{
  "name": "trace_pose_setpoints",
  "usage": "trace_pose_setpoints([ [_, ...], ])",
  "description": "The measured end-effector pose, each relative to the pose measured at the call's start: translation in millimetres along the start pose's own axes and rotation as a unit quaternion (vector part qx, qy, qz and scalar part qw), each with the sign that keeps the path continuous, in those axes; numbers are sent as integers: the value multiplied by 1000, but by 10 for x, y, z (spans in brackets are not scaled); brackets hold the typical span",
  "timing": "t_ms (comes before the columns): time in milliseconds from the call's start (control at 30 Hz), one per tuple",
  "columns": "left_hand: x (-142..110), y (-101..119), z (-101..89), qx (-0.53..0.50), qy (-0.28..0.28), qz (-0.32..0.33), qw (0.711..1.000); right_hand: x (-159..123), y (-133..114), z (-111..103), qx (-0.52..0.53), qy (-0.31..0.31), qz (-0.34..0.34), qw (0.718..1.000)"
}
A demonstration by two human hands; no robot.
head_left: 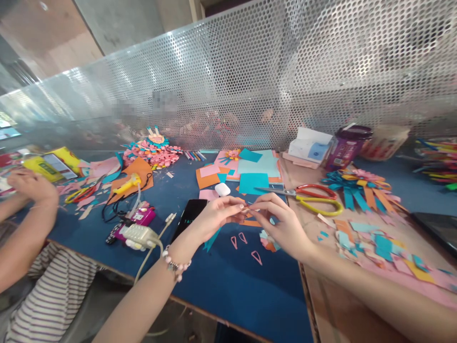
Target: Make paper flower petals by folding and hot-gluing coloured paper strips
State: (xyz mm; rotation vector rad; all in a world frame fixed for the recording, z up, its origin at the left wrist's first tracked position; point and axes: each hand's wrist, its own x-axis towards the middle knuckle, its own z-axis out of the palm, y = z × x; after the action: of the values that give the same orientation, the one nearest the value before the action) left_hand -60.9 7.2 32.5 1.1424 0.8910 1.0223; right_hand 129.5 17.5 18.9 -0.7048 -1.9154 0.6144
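Observation:
My left hand (223, 214), with a beaded bracelet (175, 264) at the wrist, meets my right hand (276, 216) above the blue table. Both hands pinch a thin, pale pinkish paper strip (247, 209) between their fingertips; fingers cover most of it. Below them lie three small pink paper loops (256, 257), pointed at one end. A little paper bundle (267, 241) sits partly under my right hand. Scissors with red and yellow handles (319, 199) lie just beyond that hand. Beside my left forearm is a black phone (189, 214).
Coloured paper sheets (259, 164) lie ahead, near a white earbud case (222, 189). On the left are a glue gun (127, 185), a power strip (139, 236) with cables and a co-worker's hands (32, 183). Paper scraps (383, 247) cover the right; a perforated metal screen (228, 85) stands behind.

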Motion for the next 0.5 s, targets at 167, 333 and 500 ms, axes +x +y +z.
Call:
trace_pose_setpoints([
  [167, -9, 6, -2, 4, 1, -2, 1000, -2, 17, 7, 39, -7, 33, 999],
  [333, -2, -7, -10, 3, 1, 1, 1000, -7, 26, 5, 55, -21, 40, 997],
  [500, 8, -20, -24, 5, 5, 1, 1000, -16, 7, -6, 62, -17, 35, 997],
])
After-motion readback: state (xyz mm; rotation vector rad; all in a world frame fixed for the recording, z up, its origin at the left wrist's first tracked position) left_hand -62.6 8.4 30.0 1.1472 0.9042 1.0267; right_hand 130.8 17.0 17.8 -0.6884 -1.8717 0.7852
